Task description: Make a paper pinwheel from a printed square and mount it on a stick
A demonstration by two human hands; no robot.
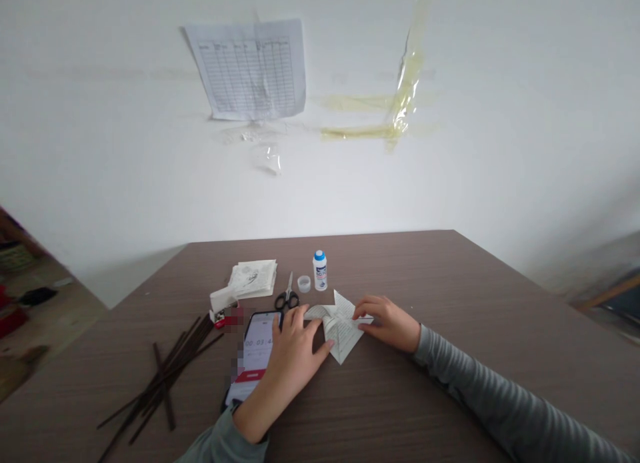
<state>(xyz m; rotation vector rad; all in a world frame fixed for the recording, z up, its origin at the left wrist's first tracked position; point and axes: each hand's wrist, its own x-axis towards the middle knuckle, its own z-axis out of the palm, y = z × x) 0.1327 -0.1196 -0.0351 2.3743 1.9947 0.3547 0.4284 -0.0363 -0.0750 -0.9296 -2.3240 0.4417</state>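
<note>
A white, pinwheel-shaped piece of folded printed paper (342, 333) lies on the brown wood-grain counter (400, 263) between the hands. The right hand (386, 322) pinches its right point; the left hand (299, 350) — fingers spread, grasping nothing — touches its left side. Beyond stands a small white blue-topped bottle (321, 273); left of it are black-handled metal scissors (287, 298). Farther left, near side, lie thin dark-brown sticks (165, 376).

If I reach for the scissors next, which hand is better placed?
Probably the left: your left hand is close to the scissors, while your right hand is at the right side of the folded paper.
</note>
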